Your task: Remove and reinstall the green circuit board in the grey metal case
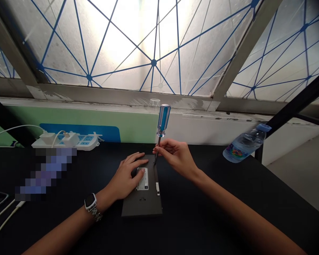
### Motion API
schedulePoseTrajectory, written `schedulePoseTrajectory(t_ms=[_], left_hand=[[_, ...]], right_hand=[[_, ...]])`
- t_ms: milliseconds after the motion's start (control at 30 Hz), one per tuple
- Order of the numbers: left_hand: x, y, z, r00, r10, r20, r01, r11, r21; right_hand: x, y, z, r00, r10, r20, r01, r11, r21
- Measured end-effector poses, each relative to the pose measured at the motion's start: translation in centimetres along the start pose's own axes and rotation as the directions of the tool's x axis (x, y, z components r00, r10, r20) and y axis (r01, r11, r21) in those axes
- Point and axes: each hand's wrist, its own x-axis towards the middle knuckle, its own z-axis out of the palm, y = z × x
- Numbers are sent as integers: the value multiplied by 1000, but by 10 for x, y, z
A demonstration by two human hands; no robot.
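Note:
A flat dark grey box (142,208) lies on the black table, with a white printed label (143,180) and a small white sticker (157,188) near its right edge. My left hand (130,173) rests on the box's upper left part, fingers stretched out and spread, partly covering the label. Between the thumb and fingertips of my right hand (177,156) is the metal shaft of a screwdriver (163,118). Its clear and blue handle points up, and the tip meets the box near the upper right edge. Whether a screw sits under the tip cannot be made out.
A white power strip (91,144) with plugged-in chargers stands at the back left. A water bottle (246,143) leans against the black frame bar (281,117) at right. White cables (5,219) and a blurred-out patch are at left. The window wall (196,129) bounds the table's back.

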Motion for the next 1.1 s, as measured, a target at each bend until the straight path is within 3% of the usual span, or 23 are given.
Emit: schedulePoseTrajectory(t_ms=[433, 533, 633, 667, 733, 867, 1100], left_hand=[[-2, -1, 0, 1000, -1, 10, 1, 1000, 1], [-2, 0, -2, 999, 35, -41, -34, 999, 38], [6, 8, -5, 979, 144, -146, -139, 989, 47], [10, 12, -6, 970, 180, -164, -181, 983, 7], [23, 21, -6, 973, 210, -100, -226, 957, -181], [50, 29, -1, 978, 198, 69, -113, 774, -623], [60, 20, 1, 967, 212, 140, -62, 732, -679]], right_hand=[[0, -1, -4, 983, -67, 169, 77, 996, -54], [0, -1, -7, 984, -48, 173, 59, 997, -57], [0, 1, -10, 985, -39, 167, 57, 993, -104], [0, 2, -11, 985, -48, 168, 68, 991, -118], [0, 3, -11, 984, -55, 169, 76, 990, -119], [-1, 1, -10, 982, -18, 187, 24, 999, -30], [-2, 3, -9, 972, 3, 237, -13, 999, 39]])
